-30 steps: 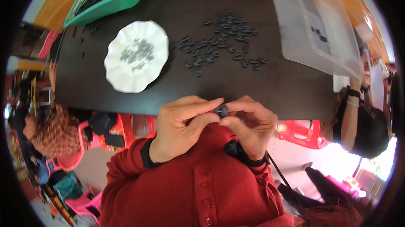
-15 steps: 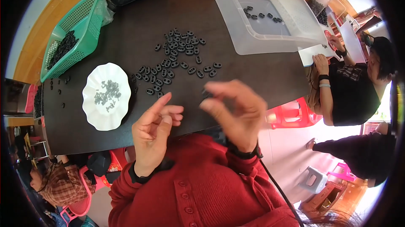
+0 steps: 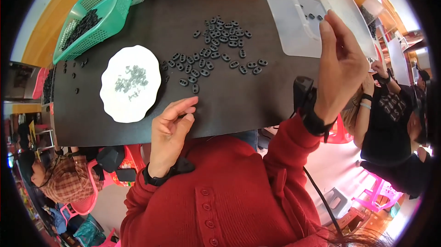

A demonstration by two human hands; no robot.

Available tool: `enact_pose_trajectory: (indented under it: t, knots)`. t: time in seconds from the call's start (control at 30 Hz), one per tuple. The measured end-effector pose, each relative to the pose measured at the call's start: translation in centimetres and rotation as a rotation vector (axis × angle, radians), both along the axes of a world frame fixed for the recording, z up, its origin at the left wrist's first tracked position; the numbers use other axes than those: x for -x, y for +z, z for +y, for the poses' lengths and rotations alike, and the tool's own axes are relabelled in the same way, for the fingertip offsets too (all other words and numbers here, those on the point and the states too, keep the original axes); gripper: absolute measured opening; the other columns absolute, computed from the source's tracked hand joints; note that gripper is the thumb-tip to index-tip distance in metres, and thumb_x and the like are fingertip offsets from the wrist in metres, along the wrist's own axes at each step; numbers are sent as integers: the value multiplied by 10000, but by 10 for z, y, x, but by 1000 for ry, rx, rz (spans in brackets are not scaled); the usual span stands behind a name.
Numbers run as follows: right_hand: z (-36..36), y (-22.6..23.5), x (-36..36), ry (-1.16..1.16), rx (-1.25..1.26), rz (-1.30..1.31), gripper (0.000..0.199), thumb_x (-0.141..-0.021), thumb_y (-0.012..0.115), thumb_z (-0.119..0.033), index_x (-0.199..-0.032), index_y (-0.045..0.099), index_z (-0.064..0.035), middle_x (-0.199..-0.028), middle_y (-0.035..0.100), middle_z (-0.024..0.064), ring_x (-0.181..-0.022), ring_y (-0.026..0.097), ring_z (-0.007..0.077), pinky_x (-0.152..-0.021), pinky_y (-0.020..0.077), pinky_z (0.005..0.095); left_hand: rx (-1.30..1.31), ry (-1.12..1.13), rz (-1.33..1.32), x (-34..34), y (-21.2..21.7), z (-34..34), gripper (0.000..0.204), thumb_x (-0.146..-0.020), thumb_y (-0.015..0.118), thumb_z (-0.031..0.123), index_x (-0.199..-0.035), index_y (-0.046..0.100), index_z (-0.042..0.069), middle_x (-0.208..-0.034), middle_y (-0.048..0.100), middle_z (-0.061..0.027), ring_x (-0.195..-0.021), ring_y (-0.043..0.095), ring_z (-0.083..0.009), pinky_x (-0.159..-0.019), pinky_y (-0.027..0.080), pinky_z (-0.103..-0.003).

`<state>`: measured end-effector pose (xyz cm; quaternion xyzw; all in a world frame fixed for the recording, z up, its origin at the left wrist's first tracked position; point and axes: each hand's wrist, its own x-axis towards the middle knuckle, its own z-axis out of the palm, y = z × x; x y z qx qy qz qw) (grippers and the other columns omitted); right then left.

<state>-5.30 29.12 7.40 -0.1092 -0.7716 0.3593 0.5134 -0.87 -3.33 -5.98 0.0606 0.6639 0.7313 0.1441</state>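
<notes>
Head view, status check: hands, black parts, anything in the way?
Left hand open, at table edge. Right hand raised open over clear bin. Black parts loose on dark table. White plate beside them.

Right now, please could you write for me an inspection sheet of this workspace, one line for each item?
Surface: dark rectangular table, mostly bare near its front edge.
Job's things: small black oval plastic pieces scattered mid-table; clear plastic tub holding a few of them.
Clutter: white scalloped plate with tiny grey parts; green mesh basket with dark pieces; stray pieces beside it.
Hands: left hand open at the table edge, empty; right hand raised over the tub, fingers loose, nothing seen in it.
Cables: thin black cord running down from the right wrist.
Surroundings: other people seated at left and right; pink stools.
</notes>
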Motion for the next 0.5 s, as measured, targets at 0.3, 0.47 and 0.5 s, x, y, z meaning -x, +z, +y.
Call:
enact_pose_trajectory:
  t: [0.3, 0.47, 0.5]
  knots:
    - [-48, -49, -8, 373, -280, -692, 164, -943, 776, -104, -1047, 801, 20, -831, 752, 183, -741, 719, 273, -745, 561, 358, -77, -53, -88, -3, 0, -8, 243, -1088, 633, 43, -1265, 797, 14, -1180, 749, -31, -980, 648, -76, -869, 521, -251]
    - [-66, -64, 4, 381, -395, -822, 126, -909, 747, -74, -995, 782, 11, -849, 729, 232, -794, 710, 413, -743, 549, 455, -110, -5, -160, -5, 2, -11, 215, -1096, 655, 72, -1272, 762, 9, -1157, 763, -55, -936, 648, -90, -822, 523, -250]
    - [-72, -66, 7, 394, -398, -822, 126, -909, 747, -74, -995, 782, 11, -849, 729, 232, -794, 710, 413, -743, 549, 455, -127, 17, -183, -4, 3, -9, 239, -1104, 658, 101, -1313, 733, 12, -1159, 754, -53, -939, 645, -88, -821, 523, -248]
